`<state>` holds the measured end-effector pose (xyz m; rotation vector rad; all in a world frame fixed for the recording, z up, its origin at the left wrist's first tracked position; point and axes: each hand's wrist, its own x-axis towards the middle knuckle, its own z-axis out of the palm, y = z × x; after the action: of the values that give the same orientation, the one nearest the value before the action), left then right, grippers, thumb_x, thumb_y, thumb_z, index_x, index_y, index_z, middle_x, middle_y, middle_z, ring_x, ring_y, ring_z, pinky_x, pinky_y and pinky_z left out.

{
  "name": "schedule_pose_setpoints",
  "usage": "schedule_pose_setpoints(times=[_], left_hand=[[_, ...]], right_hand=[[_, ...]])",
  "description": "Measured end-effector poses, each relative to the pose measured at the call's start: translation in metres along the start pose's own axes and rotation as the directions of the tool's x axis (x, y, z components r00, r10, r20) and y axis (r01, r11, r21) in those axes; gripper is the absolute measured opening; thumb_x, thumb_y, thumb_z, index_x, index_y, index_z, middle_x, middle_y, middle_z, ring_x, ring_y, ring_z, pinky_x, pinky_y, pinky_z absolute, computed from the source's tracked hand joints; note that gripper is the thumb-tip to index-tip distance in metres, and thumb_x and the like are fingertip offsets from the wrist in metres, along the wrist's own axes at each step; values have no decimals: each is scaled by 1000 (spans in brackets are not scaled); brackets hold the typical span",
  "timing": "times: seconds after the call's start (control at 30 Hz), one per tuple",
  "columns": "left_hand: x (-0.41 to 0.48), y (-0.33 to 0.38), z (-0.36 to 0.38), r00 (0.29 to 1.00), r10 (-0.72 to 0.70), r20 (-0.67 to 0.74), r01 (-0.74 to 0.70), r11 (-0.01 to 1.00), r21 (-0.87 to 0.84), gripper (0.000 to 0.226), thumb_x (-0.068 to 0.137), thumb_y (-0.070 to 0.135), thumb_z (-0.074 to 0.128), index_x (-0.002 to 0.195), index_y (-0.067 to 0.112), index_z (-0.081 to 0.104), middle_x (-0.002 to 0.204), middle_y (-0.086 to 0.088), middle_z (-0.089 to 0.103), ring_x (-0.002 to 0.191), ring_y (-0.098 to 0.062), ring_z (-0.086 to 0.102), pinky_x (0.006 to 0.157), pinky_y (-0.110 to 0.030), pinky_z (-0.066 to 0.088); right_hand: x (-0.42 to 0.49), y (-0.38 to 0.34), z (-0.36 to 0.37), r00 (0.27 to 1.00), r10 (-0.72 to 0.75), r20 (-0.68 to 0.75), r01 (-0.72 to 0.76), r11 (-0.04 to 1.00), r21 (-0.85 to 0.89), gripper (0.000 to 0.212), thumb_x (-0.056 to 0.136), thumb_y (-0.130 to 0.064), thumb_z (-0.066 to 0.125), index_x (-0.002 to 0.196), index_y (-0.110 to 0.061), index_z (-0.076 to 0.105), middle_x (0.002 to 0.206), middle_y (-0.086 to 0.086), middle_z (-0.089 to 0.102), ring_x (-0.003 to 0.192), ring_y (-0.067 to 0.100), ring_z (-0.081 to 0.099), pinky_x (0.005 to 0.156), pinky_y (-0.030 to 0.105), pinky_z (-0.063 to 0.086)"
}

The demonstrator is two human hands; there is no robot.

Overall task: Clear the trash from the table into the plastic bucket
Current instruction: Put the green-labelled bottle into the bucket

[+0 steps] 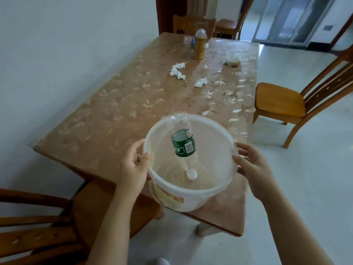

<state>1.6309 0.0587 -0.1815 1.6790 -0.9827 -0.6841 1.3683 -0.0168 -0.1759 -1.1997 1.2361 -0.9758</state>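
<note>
**Translucent bucket in both hands, one bottle in, tissues still out**

Translucent plastic is what both sets of fingers are closed on: the left hand (pixel 133 167) pinches the rim of the plastic bucket (pixel 225 180) with the thumb inside and the fingers (pixel 138 145) curled over the outer wall, and the right hand (pixel 254 167) clamps the opposite rim the same way. The bucket is held tilted toward the camera over the near end of the counter (pixel 107 119); whether its base touches the surface I cannot tell.

Inside it, a crushed clear bottle (pixel 183 144) with a green label stands cap-down, its white cap near the bottom and its crumpled end poking above the far rim. That looks like the only trash collected so far, so the task seems early.

Left on the counter: a twisted white tissue (pixel 177 70) toward the left, a smaller crumpled tissue (pixel 200 82) near the middle, a larger white wad (pixel 232 59) to the right, and, at the far end, some clear crumpled plastic (pixel 188 40) beside a tall golden container (pixel 199 45) with a clear domed lid, which may not be trash.

All of it lies well apart from the bucket. A wooden chair (pixel 280 100) stands at the right side, another at the near left, and nothing blocks the counter top itself.
</note>
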Motion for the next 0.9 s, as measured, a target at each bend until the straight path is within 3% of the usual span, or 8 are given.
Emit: schedule_pose_setpoints(times=[0.17, 0.37, 0.47, 0.53, 0.67, 0.9], left_hand=[[-16, 32, 91, 996, 35, 86, -34, 999, -12, 30, 91, 19, 53, 118, 32, 52, 72, -9, 63, 51, -8, 62, 44, -18, 48], [-44, 60, 196, 978, 67, 199, -63, 998, -27, 31, 89, 18, 54, 112, 40, 52, 70, -7, 61, 55, -10, 63, 49, -29, 52], [-58, 70, 245, 969, 74, 236, -64, 997, -48, 32, 89, 17, 54, 116, 34, 53, 73, -12, 60, 55, -9, 62, 47, -23, 50], [-67, 78, 275, 961, 85, 262, -73, 996, -57, 31, 90, 17, 54, 110, 40, 54, 74, -12, 61, 56, -9, 61, 47, -21, 49], [-81, 91, 323, 949, 84, 304, -63, 995, -79, 34, 89, 13, 54, 104, 43, 53, 68, -6, 58, 53, -5, 60, 44, -21, 48], [-73, 112, 377, 930, 93, 355, -77, 995, -59, 30, 89, 17, 54, 111, 37, 52, 79, -17, 61, 59, -16, 62, 48, -24, 51]], right_hand=[[-7, 5, -97, 995, 21, -96, -15, 998, 57, 28, 86, -4, 54, 113, -14, 55, 109, 15, 60, 91, 29, 61, 71, 36, 53], [-17, 20, -206, 982, 19, -190, 5, 992, 125, 26, 86, -3, 53, 103, -21, 58, 101, 8, 61, 78, 16, 61, 65, 28, 49], [-20, 28, -257, 972, 22, -233, 11, 991, 136, 25, 86, -3, 53, 105, -19, 57, 98, 6, 62, 75, 13, 61, 63, 26, 51], [-23, 33, -287, 964, 25, -263, 11, 991, 135, 27, 86, -3, 53, 110, -14, 56, 97, 7, 62, 75, 13, 61, 63, 26, 51], [-26, 38, -334, 952, 29, -305, 13, 991, 135, 27, 86, -3, 53, 110, -16, 56, 99, 7, 61, 75, 15, 60, 65, 29, 50], [-15, 36, -382, 932, -7, -362, 58, 990, 131, 25, 87, -5, 54, 107, -20, 58, 96, 4, 63, 80, 17, 59, 66, 30, 49]])
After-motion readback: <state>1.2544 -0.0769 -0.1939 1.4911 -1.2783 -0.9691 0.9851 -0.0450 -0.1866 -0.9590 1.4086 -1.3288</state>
